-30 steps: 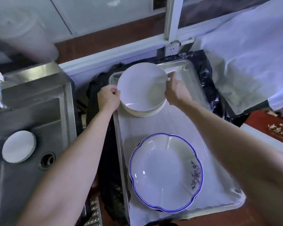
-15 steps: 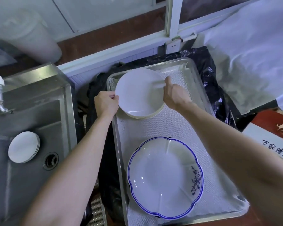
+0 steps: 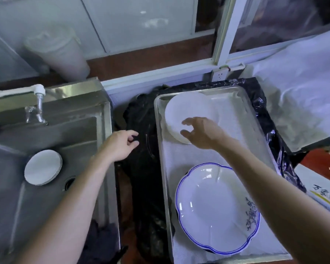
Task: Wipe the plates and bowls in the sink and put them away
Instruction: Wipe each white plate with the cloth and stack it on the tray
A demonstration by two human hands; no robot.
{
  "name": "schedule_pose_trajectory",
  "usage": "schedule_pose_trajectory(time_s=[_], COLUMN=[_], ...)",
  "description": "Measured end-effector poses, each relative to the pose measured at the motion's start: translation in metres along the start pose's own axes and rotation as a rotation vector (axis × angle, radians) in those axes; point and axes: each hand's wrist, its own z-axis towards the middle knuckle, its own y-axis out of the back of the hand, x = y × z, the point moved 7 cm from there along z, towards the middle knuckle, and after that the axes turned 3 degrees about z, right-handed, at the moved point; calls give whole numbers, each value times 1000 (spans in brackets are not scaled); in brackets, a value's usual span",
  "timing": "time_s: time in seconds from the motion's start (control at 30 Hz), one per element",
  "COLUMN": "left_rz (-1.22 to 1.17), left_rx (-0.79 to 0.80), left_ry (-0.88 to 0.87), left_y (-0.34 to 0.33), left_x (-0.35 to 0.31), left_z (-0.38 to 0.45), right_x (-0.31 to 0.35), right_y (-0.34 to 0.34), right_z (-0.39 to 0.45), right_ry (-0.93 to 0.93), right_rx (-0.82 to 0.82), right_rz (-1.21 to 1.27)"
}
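Left hand, fingers loosely curled and slightly parted, holding nothing, hovering over black plastic sheet left of metal tray. Right hand, fingers spread moderately wide and relaxed, empty, above near edge of stack of white plates in far-left corner of tray; contact with stack not discernible. Blue-rimmed floral bowl on white liner at near end of tray. Further stack of small white plates in steel sink, well left of tray, beside drain. Red-and-white box right of tray, bearing Chinese characters, partly cut off, not reliably legible.
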Motion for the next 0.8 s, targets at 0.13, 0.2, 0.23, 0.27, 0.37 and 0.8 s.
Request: schedule_pose_trajectory(time_s=[0.13,0.2,0.23,0.27,0.37,0.8], left_rz=[74,79,72,60,-10,-106], left_rx=[33,11,1,-8,-19,134], left_ry=[116,177,208,236,324,392], left_y=[20,30,33,37,44,21], left_x=[114,178,213,248,353,642], left_z=[-73,-105,-118,-131,-158,-131], right_x=[127,181,206,228,296,476], right_y=[-72,-118,-142,-166,-236,-481], right_z=[6,18,25,35,61,140], right_ry=[151,199,209,213,192,-76], right_rx=[232,329,364,383,425,511], right_rz=[-50,-72,-82,-93,-122,0])
